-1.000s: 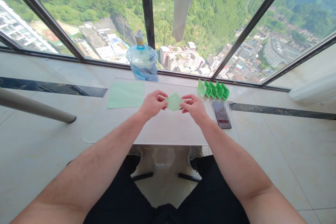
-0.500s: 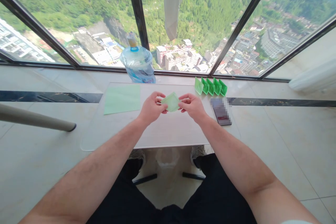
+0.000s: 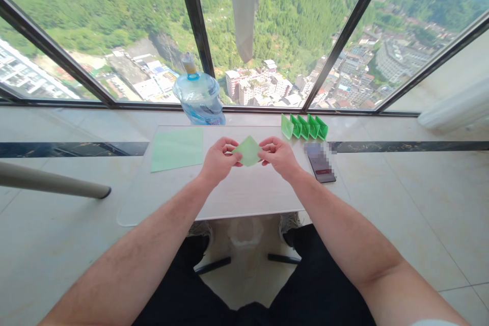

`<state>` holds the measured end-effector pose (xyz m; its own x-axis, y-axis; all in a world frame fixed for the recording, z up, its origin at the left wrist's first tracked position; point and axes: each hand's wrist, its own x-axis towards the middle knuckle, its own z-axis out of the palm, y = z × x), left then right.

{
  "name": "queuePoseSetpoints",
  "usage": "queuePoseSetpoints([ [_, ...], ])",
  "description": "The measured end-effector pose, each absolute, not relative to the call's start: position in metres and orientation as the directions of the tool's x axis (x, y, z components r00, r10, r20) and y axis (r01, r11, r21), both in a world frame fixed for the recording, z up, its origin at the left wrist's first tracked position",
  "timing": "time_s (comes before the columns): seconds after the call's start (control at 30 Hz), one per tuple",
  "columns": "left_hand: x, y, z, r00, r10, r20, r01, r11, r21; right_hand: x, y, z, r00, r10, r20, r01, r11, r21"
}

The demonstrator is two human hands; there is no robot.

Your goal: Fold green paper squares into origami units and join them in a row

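A small folded piece of light green paper (image 3: 248, 151), diamond-shaped from here, is held up over the white table (image 3: 229, 196). My left hand (image 3: 222, 157) pinches its left corner between thumb and fingers. On the opposite corner, my right hand (image 3: 277, 154) has the same kind of pinch. Flat on the table to the left lies a larger light green paper sheet (image 3: 177, 150). Several folded green paper pieces (image 3: 303, 127) stand in a row at the table's back right, the leftmost one paler than the others.
A phone (image 3: 321, 164), partly blurred out, rests near the table's right edge. Behind the table stands a large clear blue water bottle (image 3: 199, 97) by the window. A grey pole (image 3: 57, 181) reaches in from the left.
The folded paper has turned so that its face looks flatter and more evenly diamond-shaped. Both hands keep their hold on it. The view has shifted slightly.
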<state>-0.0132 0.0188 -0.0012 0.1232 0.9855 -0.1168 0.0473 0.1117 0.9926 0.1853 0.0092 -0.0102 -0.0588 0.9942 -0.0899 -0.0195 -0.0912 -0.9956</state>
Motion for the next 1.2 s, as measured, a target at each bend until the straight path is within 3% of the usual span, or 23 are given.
queuePoseSetpoints([
  [0.23,-0.012,0.018,-0.001,0.130,0.984,-0.122,0.039,0.118,0.992,0.186,0.005,0.000,-0.213,0.965,-0.151,0.070,-0.139,-0.988],
  [0.37,-0.010,0.016,0.000,0.223,0.960,-0.169,0.046,0.162,0.986,0.179,0.002,-0.001,-0.168,0.978,-0.126,0.113,-0.108,-0.988],
  [0.47,-0.008,0.015,0.001,0.191,0.968,-0.161,0.050,0.155,0.987,0.174,0.002,-0.001,-0.107,0.988,-0.110,0.126,-0.096,-0.987],
  [0.9,-0.014,0.011,0.008,0.282,0.920,-0.271,-0.054,0.297,0.953,0.182,0.003,-0.005,-0.162,0.981,-0.109,0.038,-0.104,-0.994],
  [1.2,-0.014,0.010,0.008,0.158,0.957,-0.244,-0.143,0.266,0.953,0.191,0.000,0.003,-0.291,0.942,-0.166,-0.075,-0.196,-0.978],
])
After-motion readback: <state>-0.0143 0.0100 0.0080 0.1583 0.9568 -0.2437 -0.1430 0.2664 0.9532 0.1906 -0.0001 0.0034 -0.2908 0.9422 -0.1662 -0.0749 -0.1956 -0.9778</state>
